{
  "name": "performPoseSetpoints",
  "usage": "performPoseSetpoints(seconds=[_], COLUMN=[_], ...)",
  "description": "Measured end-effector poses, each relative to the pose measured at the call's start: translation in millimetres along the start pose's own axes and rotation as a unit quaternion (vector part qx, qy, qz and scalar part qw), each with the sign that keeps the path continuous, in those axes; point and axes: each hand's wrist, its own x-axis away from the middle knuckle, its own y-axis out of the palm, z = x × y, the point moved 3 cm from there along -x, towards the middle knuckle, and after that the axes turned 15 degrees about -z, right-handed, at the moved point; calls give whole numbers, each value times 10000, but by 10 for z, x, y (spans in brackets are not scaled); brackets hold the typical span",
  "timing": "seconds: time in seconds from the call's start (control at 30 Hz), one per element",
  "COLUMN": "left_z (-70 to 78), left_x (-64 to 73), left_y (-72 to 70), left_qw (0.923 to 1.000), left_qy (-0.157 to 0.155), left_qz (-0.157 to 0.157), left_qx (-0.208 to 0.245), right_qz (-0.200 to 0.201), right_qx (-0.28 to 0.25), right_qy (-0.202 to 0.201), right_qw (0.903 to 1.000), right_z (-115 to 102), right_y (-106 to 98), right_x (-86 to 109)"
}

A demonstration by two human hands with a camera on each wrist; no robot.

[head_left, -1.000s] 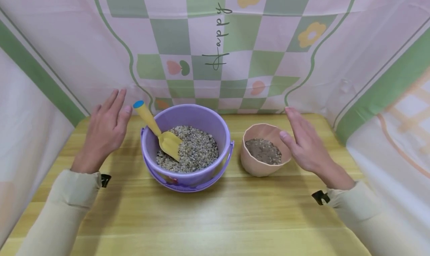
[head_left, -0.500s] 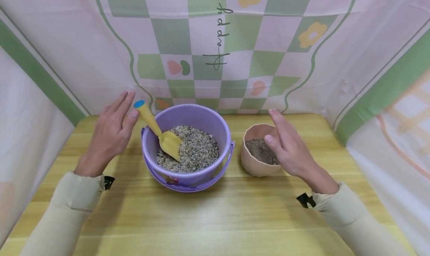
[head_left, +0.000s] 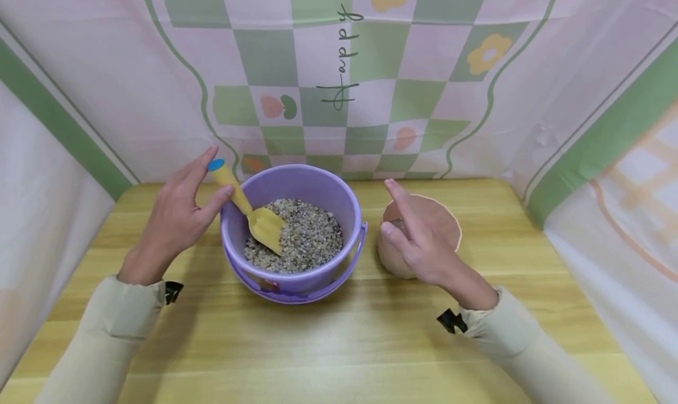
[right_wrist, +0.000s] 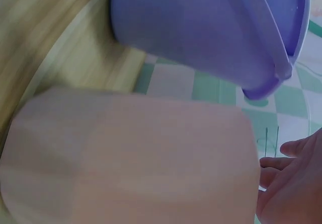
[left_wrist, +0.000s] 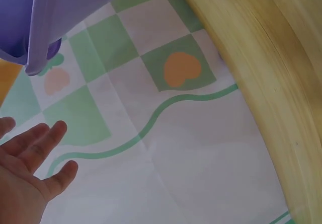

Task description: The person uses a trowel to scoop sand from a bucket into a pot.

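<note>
Scoop (head_left: 248, 210): yellow, leaning in the bucket (head_left: 293, 282), blade on the gravel (head_left: 313, 239), blue-ended handle over the rim.
Bucket: purple, upright on the table (head_left: 318, 351), its bail (head_left: 346, 272) lowered.
Left hand (head_left: 173, 215): beside the scoop's handle, fingers spread, thumb apart, gripping nothing; whether the thumb touches the handle is hard to tell.
Right hand (head_left: 424, 248): over the pot (head_left: 393, 260), fingers straight, thumb apart, holding nothing.
Pot: pinkish, upright, to the bucket's right and apart from it, its brown fill partly hidden.
Cloth (head_left: 323, 56): green-checked, behind the table.
</note>
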Motion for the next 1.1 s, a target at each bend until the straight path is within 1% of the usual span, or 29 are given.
performPoseSetpoints(seconds=[0.17,0.27,0.47,0.6,0.73,0.87,1.1], left_z=[14,25,51,57,80,114,200], left_x=[3,-3,-12,-22,-29,-30,-60], left_y=[21,29,30,25,19,23,4], left_qw=[9998,9997,9991,9987,9976,9966,9946], left_qy=[1,31,-7,98,189,207,-39], left_qz=[-10,9,54,142,183,115,-113], left_qx=[182,242,416,476,634,785,1027], right_qz=[-27,-69,-215,-183,-176,-212,-223], right_qx=[105,32,-94,-135,-307,-477,-746], right_qy=[101,130,271,338,375,403,478], right_qw=[9999,9999,9994,9992,9987,9978,9958], right_z=[-91,-142,-209,-237,-261,-284,-286], right_y=[111,178,269,298,340,391,440], right_x=[-71,-110,-160,-179,-199,-222,-240])
